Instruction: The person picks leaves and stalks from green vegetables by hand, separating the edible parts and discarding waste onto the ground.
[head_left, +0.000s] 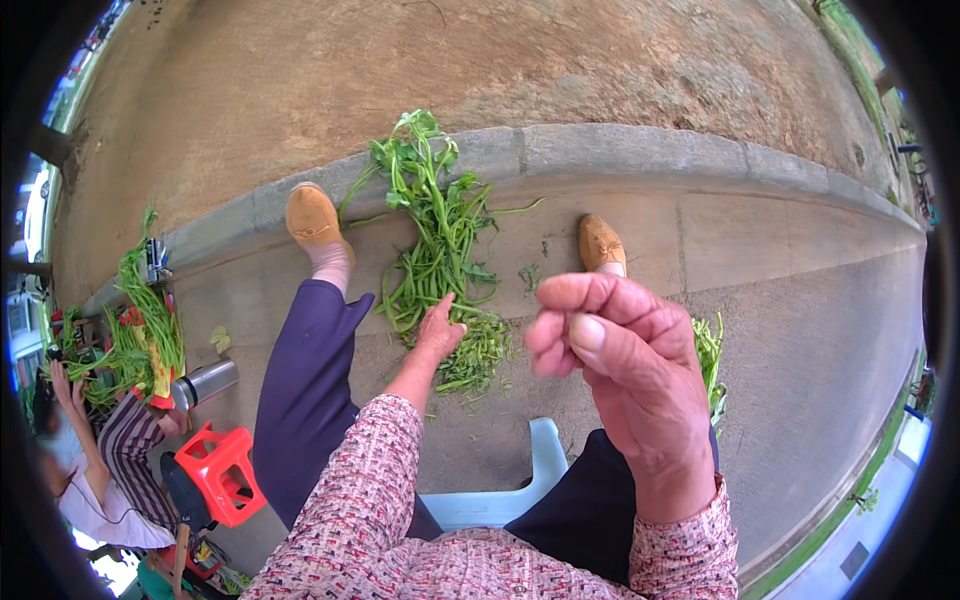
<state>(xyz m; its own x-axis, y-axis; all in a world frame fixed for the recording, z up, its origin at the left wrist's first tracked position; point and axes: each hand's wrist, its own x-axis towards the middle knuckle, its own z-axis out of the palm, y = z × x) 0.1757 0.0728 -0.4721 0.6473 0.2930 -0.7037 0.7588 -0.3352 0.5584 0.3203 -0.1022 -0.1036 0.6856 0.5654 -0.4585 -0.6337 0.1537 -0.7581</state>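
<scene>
A heap of long leafy green vegetable stems (435, 247) lies on the pavement between my feet, its leafy ends over the stone kerb. A smaller pile of short green pieces (480, 356) sits at its near end. My left hand (441, 330) is over the near end of the long stems, index finger stretched out and thumb apart, with nothing visible in it. Raised close to the camera, my right hand (615, 352) has its fingers curled and the thumb against them; I see nothing held there. Behind that hand, another bunch of greens (709, 360) is partly hidden.
I sit on a light blue plastic stool (480, 510). At left, a person (112, 480) handles long green stems (154, 315), near a metal flask (206, 382) and a red plastic stool (221, 472). The kerb (630, 154) runs across beyond my shoes, with bare earth behind it.
</scene>
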